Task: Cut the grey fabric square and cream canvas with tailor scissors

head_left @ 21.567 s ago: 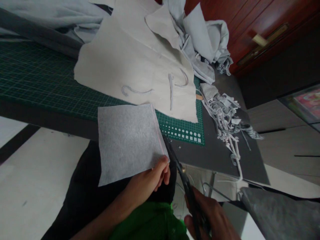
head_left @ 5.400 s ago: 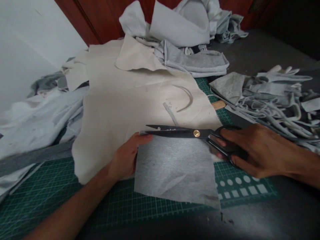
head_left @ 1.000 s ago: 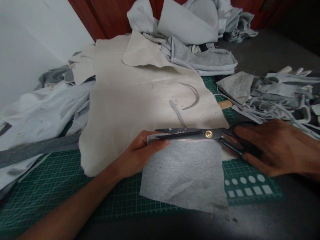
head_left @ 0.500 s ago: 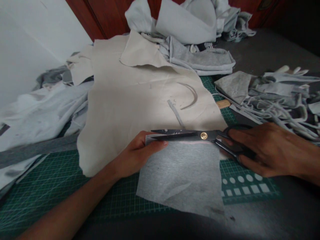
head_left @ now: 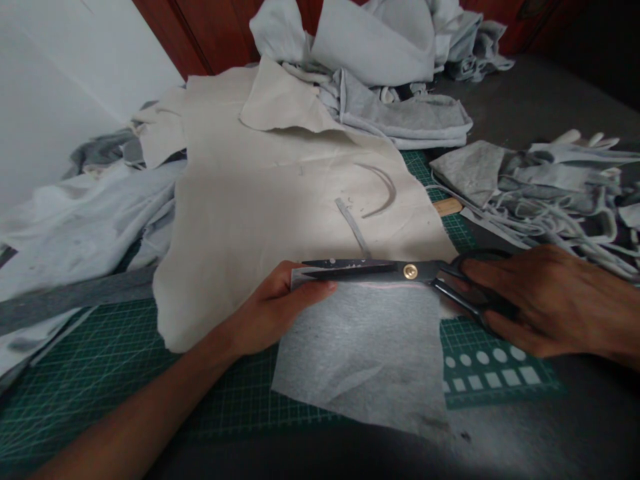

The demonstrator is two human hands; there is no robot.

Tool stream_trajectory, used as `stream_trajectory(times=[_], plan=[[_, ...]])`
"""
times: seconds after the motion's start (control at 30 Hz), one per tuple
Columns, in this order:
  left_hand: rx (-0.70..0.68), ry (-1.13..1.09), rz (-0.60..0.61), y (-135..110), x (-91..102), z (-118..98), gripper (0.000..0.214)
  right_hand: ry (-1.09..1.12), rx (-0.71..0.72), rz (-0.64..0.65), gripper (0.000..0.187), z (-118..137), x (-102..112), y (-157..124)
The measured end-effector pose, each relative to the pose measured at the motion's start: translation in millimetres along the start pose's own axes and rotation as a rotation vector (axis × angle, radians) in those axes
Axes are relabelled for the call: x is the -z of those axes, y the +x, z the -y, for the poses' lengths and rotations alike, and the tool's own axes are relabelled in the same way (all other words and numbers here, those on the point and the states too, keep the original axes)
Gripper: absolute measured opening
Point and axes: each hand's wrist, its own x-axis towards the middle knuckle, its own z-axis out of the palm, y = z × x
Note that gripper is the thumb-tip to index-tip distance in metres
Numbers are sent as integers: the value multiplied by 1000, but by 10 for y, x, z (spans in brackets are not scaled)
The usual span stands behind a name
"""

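A grey felt-like square of fabric (head_left: 365, 347) lies on the green cutting mat (head_left: 100, 360). My left hand (head_left: 273, 310) pinches its far left corner, thumb on top. My right hand (head_left: 537, 300) grips the handles of black scissors (head_left: 400, 271), whose blades lie along the far edge of the grey square and point left. The blades are slightly parted around a thin strip at that edge.
A large cream cloth (head_left: 270, 200) covers the mat behind the square, with two grey offcut strips (head_left: 370, 200) on it. Heaped grey garments (head_left: 380, 73) sit at the back, tangled grey strips (head_left: 550, 187) at right, more cloth (head_left: 75, 220) at left.
Since a second ago almost nothing has shifted: the scissors sit along the same edge and both hands keep their grip. Much earlier the square was held off the table edge.
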Motion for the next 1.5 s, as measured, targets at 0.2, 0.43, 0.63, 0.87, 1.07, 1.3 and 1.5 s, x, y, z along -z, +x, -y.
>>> stream_trajectory(times=[0.2,0.43,0.63,0.87,1.07,1.3,1.5], plan=[[47,-78,28,-6,18,30,22,21,28,-26,11,7,-10,42],[-16,-2,-111,-14,-12,49,12,65,-20,10,11,12,-15,34],[-72,0,-68,16,27,76,13,81,-28,54,13,-56,39,28],[-82,-31,-61,20,30,66,12,105,-39,46,16,-100,-2,-17],[-71,11,-93,10,16,67,13,22,-25,-39,11,-45,6,2],[-24,5,-50,14,75,106,25,44,-31,32,8,-4,-11,15],[6,7,-74,20,86,122,26,99,-44,44,9,2,-7,29]])
